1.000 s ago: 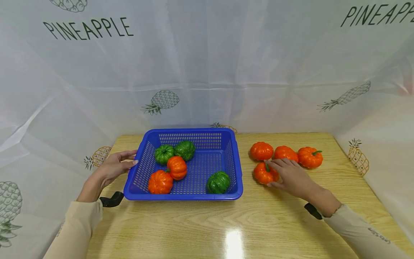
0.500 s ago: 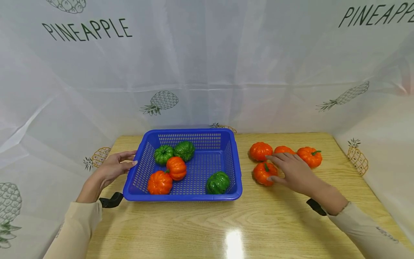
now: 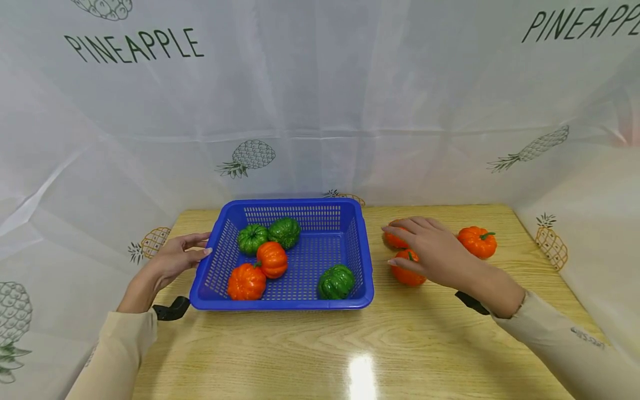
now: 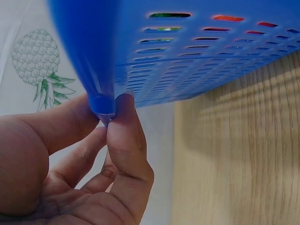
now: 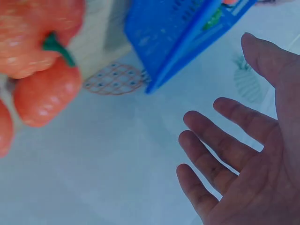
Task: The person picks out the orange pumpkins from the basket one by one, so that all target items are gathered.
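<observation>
The left grip (image 3: 175, 256) pinches the blue basket (image 3: 280, 304). The right grip (image 3: 434, 245) is spread near orange pumpkins (image 3: 410, 276). The basket holds three green pumpkins (image 3: 337, 281) and two orange ones (image 3: 272, 259).

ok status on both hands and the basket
Left hand pinches blue basket by rim. Right hand holds nothing, near orange pumpkins. It partly hides them in head view.

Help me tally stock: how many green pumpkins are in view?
3, all in the blue basket: a green pumpkin back left, another beside it, a third near the front right corner. The right hand may hide others.
</observation>
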The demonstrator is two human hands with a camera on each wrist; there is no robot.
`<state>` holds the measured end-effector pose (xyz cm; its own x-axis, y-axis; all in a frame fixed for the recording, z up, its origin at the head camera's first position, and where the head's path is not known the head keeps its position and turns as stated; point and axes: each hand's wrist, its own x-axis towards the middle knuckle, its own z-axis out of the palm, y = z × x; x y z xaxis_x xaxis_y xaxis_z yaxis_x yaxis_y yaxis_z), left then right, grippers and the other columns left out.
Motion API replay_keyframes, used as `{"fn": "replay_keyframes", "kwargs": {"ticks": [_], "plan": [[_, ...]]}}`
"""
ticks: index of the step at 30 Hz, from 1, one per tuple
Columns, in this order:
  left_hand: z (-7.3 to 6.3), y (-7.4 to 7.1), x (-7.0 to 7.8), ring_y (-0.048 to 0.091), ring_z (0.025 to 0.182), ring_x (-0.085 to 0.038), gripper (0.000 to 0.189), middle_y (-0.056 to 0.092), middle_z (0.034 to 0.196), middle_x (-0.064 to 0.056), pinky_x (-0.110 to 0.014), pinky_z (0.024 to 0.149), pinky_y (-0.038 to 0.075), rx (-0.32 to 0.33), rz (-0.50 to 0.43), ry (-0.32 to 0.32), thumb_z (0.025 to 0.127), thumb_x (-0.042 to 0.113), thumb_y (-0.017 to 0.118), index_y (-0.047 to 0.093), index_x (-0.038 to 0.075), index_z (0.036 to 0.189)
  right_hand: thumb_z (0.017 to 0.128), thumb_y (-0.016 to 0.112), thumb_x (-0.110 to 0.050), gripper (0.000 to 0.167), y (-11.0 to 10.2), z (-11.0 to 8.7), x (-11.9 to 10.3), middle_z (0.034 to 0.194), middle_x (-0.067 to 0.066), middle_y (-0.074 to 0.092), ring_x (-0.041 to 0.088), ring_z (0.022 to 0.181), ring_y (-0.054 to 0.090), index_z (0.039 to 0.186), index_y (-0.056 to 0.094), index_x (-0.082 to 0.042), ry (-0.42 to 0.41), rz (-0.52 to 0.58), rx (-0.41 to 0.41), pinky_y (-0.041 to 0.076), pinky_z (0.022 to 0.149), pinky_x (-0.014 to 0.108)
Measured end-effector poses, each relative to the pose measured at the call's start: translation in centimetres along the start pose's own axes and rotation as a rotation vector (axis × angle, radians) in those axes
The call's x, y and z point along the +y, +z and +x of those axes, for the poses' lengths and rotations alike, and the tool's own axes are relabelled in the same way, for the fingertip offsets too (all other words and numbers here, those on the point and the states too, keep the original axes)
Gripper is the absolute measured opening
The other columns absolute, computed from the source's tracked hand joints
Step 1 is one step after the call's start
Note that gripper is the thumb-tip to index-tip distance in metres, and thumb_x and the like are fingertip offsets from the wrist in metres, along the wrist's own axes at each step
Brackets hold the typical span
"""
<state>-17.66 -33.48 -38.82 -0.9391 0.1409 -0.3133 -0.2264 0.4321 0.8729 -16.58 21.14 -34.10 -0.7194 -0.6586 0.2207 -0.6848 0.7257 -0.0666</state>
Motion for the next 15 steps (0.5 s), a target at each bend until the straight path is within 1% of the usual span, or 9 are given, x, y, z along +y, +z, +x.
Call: {"fn": "replay_keyframes", "kwargs": {"ticks": [7, 15], "plan": [[0.1, -0.2, 0.3, 0.066, 0.092, -0.008, 0.066, 0.038, 0.151, -0.035, -0.025, 0.085, 0.059, 0.001, 0.009, 0.005, 0.111, 0.012, 0.055, 0.022, -0.007, 0.165, 0.094, 0.083, -0.032, 0.061, 0.2, 2.3, -1.4, 0.137, 0.016, 0.066, 0.039, 0.128, 0.061, 0.144, 0.064, -0.003, -0.088, -0.042, 0.001, 0.048, 0.108, 0.059], [-0.1, 0.0, 0.0, 0.066, 0.091, -0.01, 0.065, 0.037, 0.151, -0.035, -0.026, 0.084, 0.059, -0.001, 0.002, 0.009, 0.111, 0.01, 0.055, 0.023, -0.007, 0.165, 0.093, 0.083, -0.039, 0.062, 0.6, 4.3, -2.8, 0.136, 0.014, 0.067, 0.037, 0.127, 0.063, 0.142, 0.065, -0.004, -0.166, -0.027, 0.023, 0.049, 0.108, 0.056]]}}
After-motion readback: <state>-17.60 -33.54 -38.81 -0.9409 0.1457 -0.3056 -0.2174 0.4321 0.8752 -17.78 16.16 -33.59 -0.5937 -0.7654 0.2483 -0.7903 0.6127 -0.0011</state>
